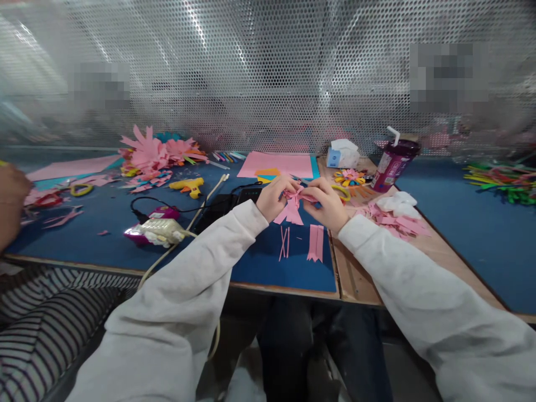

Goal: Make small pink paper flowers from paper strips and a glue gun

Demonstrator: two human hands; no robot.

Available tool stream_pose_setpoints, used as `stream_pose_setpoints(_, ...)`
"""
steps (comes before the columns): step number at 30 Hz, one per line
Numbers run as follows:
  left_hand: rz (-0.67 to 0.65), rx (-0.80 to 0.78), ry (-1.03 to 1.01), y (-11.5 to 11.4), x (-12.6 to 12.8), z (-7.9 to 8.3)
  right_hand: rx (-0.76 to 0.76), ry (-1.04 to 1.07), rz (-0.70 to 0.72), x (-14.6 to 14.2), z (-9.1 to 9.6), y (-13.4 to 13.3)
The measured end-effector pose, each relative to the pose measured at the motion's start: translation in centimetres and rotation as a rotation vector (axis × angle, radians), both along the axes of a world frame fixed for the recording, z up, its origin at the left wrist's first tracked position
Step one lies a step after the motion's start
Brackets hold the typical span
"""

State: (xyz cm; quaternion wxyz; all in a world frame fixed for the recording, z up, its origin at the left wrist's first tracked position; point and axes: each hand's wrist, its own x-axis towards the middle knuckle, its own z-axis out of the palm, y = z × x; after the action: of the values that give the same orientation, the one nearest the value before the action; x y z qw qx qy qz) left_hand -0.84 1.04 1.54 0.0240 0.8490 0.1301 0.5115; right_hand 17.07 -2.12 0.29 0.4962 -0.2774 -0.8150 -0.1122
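Pink paper piece up between your two hands, just over the near part of the blue work surface. Your left hand pinches its upper left side, thumb and fingers drawn together; your right hand pinches from the other side, fingers curled. Exact fingertip contact partly hidden by the folds.

Handling, as you would judge it: next to no weight, limp in the narrow strips, a little stiffer where layers gather at the top. Dry and matt, so slipping looks unlikely; creasing or tearing is the likelier trouble. Best hold is that gathered top, pinched lightly, with the tails left free.

Shapes: tails fan downward, flat and straight-edged. Below, near you, pink strips lie flat with notched ends; left of them, thin pink slivers, two of them crossing. To your right, pink offcuts heap loosely on a smooth brown board, crumpled white plastic on top. Behind everything, a shiny perforated metal panel.
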Motion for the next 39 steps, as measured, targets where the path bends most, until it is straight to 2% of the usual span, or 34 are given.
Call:
stream_pose_setpoints(9, -0.024, 0.009, -0.005, -0.3, -0.1, 0.4, -0.12, 0.093, 0.006, -0.1, -0.3, -0.1)
stream_pose_setpoints(11, -0.035, 0.007, -0.016, -0.2, 0.0, 0.3, -0.108, 0.113, 0.011, -0.2, -0.3, -0.1)
stream_pose_setpoints(13, -0.04, -0.045, -0.041, 0.0, 0.1, 0.0, -0.075, 0.124, 0.016, -0.2, -0.2, -0.2)
stream_pose_setpoints(16, -0.019, -0.217, -0.11, 0.7, 0.4, -0.7, -0.105, 0.16, 0.026, -0.4, -0.2, -0.2)
stream_pose_setpoints(20, -0.011, -0.429, -0.155, 1.6, 0.7, -1.5, -0.336, 0.376, 0.031, -0.6, -0.8, 0.7)
stream_pose_setpoints(23, -0.011, -0.549, -0.186, 1.8, 0.8, -1.6, -0.638, 0.609, 0.092, -0.6, -1.1, 1.3)
stream_pose_setpoints(26, 0.028, -0.675, -0.216, 1.7, 0.8, -1.4, -0.881, 0.728, 0.187, -0.6, -1.0, 1.3)
stream_pose_setpoints(33, 0.076, -0.749, -0.203, 1.8, 0.8, -1.5, -0.963, 0.872, 0.2, -0.8, -0.9, 1.0)
stream_pose_setpoints(39, 0.201, -0.807, -0.233, 2.9, -0.1, -1.4, -0.984, 1.005, 0.142, -0.4, -0.9, 1.6)
